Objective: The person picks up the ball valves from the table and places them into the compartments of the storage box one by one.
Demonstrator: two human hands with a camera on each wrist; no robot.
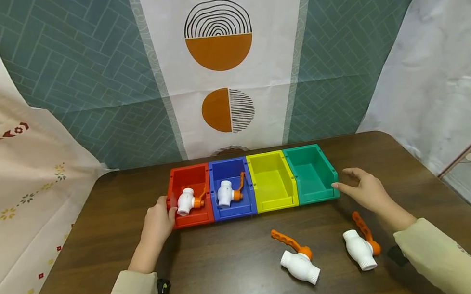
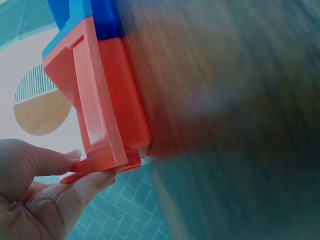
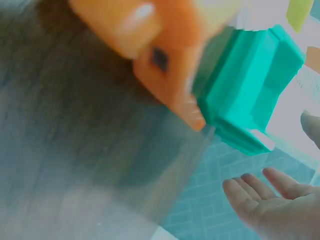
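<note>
We pinch the red bin [image 1: 194, 218] by its left side with our left hand [image 1: 158, 219]; our right hand [image 1: 366, 192], thumb and fingers apart, hovers beside the green bin [image 1: 318, 195]. Both bins sit near the far edge of the worktop [image 1: 214, 270].

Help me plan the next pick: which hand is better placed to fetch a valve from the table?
Probably the right hand: it holds nothing, and the rightmost valve lies close by. The left hand is farther off and grips the red bin.
</note>
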